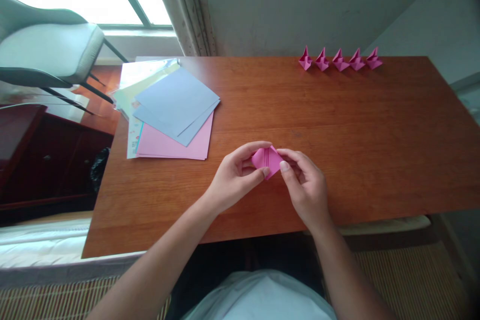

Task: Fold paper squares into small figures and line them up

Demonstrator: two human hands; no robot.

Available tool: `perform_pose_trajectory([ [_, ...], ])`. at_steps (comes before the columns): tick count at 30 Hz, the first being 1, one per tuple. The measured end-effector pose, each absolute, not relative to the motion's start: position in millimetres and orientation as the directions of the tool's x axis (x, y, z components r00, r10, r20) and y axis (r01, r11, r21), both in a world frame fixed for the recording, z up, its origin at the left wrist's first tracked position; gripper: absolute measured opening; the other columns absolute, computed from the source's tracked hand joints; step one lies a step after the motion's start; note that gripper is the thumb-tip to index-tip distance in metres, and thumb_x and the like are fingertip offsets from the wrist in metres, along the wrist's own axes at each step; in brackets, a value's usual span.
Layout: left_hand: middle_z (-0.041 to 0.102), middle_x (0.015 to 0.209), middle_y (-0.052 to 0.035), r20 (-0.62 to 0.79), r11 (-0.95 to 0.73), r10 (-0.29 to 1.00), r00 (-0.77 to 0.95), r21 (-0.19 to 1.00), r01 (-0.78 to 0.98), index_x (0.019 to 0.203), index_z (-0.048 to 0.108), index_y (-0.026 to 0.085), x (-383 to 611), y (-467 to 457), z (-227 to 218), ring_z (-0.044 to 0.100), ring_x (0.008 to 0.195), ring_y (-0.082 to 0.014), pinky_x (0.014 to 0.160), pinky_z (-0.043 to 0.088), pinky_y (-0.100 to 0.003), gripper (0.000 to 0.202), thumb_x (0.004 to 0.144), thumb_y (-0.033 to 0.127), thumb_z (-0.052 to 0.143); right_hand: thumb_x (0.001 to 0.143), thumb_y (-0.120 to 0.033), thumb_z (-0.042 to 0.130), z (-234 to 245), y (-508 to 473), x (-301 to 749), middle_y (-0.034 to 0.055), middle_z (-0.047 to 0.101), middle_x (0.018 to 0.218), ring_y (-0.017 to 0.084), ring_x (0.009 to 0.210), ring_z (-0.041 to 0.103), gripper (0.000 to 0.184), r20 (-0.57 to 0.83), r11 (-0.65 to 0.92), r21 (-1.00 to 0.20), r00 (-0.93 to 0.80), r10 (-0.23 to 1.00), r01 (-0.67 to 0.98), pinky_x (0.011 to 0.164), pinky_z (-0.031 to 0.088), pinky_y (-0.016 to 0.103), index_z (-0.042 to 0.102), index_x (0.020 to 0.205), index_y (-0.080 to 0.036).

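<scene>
A small folded piece of pink paper is held just above the middle of the wooden table. My left hand pinches its left side with thumb and fingers. My right hand pinches its right side, thumb on the front. A crease runs down the paper's middle. Both hands are closed on it.
Several finished pink folded figures stand in a row at the table's far edge. A stack of blue, pink and patterned paper sheets lies at the left. A grey chair and a dark cabinet stand left of the table.
</scene>
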State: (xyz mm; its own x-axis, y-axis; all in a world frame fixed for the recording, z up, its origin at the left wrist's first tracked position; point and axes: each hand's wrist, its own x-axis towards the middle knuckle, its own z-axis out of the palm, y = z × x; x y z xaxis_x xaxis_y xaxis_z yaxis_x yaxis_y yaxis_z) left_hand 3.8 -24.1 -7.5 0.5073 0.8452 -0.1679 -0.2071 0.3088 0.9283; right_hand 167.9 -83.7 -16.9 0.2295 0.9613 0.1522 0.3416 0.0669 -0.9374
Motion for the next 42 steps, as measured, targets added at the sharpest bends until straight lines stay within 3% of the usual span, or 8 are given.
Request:
perform_pose_trajectory([
  [13, 0.071, 0.121, -0.0097, -0.168, 0.315, 0.840, 0.517, 0.926, -0.210, 0.125, 0.067, 0.018, 2.7, -24.4, -6.1, 0.068, 0.105, -0.0208, 0.091, 0.056, -0.030, 0.044, 0.084, 0.024, 0.079, 0.099, -0.029, 0.056, -11.3, -83.4, 168.8, 0.0049, 0.071, 0.113, 0.023, 0.106, 0.067, 0.023, 0.192, 0.098, -0.916, 0.210, 0.959, 0.389, 0.088, 0.055, 0.037, 0.069, 0.117, -0.027],
  [18, 0.071, 0.123, -0.0121, -0.218, 0.361, 0.825, 0.522, 0.913, -0.189, 0.129, 0.068, 0.018, -0.8, -22.7, -4.4, 0.067, 0.110, -0.0249, 0.094, 0.056, -0.034, 0.042, 0.094, 0.039, 0.068, 0.097, -0.024, 0.053, -7.3, -83.9, 170.8, 0.0053, 0.071, 0.114, 0.023, 0.104, 0.067, 0.028, 0.247, 0.165, -0.888, 0.142, 0.959, 0.430, 0.087, 0.055, 0.038, 0.068, 0.120, -0.027],
  [24, 0.071, 0.125, -0.0146, -0.254, 0.451, 0.798, 0.547, 0.853, -0.263, 0.133, 0.065, 0.016, -2.0, -23.1, -11.8, 0.069, 0.111, -0.0276, 0.096, 0.057, -0.041, 0.050, 0.098, 0.051, 0.057, 0.098, -0.027, 0.054, -7.8, -81.6, 168.9, 0.0057, 0.071, 0.110, 0.023, 0.101, 0.067, 0.024, 0.196, 0.083, -0.892, 0.215, 0.957, 0.444, 0.082, 0.056, 0.037, 0.070, 0.116, -0.026],
  [30, 0.074, 0.118, -0.0106, -0.263, 0.430, 0.806, 0.530, 0.876, -0.219, 0.130, 0.065, 0.016, 1.7, -24.1, -6.8, 0.069, 0.109, -0.0255, 0.093, 0.058, -0.036, 0.044, 0.091, 0.034, 0.072, 0.099, -0.032, 0.056, -6.4, -79.8, 166.0, 0.0052, 0.072, 0.109, 0.022, 0.099, 0.069, 0.023, 0.166, 0.066, -0.906, 0.207, 0.964, 0.419, 0.080, 0.056, 0.034, 0.070, 0.116, -0.025],
  [36, 0.072, 0.123, -0.0121, -0.195, 0.322, 0.833, 0.518, 0.932, -0.167, 0.135, 0.061, 0.015, 2.4, -25.1, -10.1, 0.069, 0.111, -0.0244, 0.094, 0.057, -0.033, 0.045, 0.092, 0.024, 0.068, 0.096, -0.034, 0.060, -8.5, -79.2, 164.3, 0.0073, 0.072, 0.114, 0.023, 0.101, 0.070, 0.027, 0.153, 0.047, -0.879, 0.187, 0.970, 0.475, 0.080, 0.059, 0.035, 0.067, 0.121, -0.024],
  [42, 0.073, 0.117, -0.0115, -0.148, 0.218, 0.893, 0.426, 0.968, -0.121, 0.128, 0.062, 0.014, 7.7, -28.7, -10.9, 0.072, 0.104, -0.0229, 0.090, 0.060, -0.034, 0.038, 0.090, 0.019, 0.063, 0.097, -0.026, 0.056, -8.0, -76.2, 157.8, 0.0087, 0.074, 0.110, 0.023, 0.097, 0.071, 0.026, 0.282, 0.124, -0.772, 0.162, 0.946, 0.623, 0.080, 0.060, 0.037, 0.066, 0.120, -0.023],
])
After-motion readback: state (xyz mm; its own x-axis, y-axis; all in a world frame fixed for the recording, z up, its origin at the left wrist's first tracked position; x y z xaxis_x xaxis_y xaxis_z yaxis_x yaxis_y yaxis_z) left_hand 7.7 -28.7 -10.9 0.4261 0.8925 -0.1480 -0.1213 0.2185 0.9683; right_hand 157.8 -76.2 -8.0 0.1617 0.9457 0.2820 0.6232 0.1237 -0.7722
